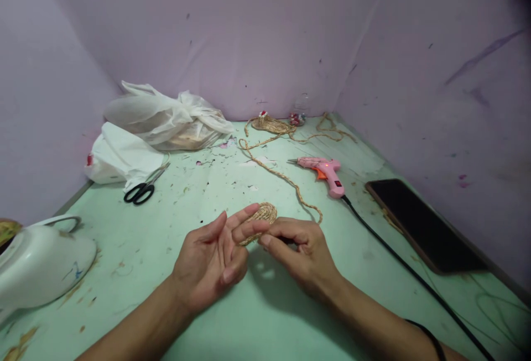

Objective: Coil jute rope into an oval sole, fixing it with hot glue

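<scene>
An oval coil of braided straw rope is held just above the table, partly hidden behind fingers. My left hand, palm turned up, grips the coil between its fingers, with the thumb standing apart. My right hand is closed in a pinch at the coil's near right edge, thumb against forefinger. From behind this hand a loose length of straw rope runs back across the table. Right of the rope lies a pink glue gun with an orange trigger and a small lit light.
Black-handled scissors lie at left beside a white bag and a knotted plastic bag. A white object stands front left. A phone and black cord lie right. A beaded straw piece and jar sit behind.
</scene>
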`<state>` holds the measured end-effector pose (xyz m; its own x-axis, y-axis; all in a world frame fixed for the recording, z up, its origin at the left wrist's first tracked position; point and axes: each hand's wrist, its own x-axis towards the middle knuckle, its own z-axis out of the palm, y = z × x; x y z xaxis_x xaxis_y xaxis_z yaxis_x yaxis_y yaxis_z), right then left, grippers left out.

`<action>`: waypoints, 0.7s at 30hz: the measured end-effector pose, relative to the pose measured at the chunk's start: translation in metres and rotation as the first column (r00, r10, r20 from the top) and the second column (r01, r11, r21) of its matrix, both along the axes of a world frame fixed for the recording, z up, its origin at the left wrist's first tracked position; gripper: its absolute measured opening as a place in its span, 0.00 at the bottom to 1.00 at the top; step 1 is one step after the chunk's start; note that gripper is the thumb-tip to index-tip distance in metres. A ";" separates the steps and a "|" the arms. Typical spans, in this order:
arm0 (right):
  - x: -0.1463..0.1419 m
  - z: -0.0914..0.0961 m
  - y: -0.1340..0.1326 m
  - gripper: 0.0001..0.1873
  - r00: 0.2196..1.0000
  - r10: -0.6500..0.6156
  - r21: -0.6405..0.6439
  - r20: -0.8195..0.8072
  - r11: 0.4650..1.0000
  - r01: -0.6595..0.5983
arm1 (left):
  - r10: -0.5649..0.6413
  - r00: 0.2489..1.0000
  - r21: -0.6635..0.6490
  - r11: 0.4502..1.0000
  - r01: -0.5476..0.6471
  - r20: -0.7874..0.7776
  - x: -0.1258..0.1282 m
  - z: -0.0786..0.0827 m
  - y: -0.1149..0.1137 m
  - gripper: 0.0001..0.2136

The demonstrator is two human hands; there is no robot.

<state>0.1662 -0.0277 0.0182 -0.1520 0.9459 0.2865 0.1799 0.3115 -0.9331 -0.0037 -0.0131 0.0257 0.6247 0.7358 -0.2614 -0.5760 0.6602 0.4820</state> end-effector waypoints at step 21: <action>0.065 -0.002 0.044 0.10 0.872 -0.470 -0.001 0.133 0.880 0.474 | 0.398 0.744 0.432 0.887 -0.164 -0.537 -0.007 0.008 0.011 0.19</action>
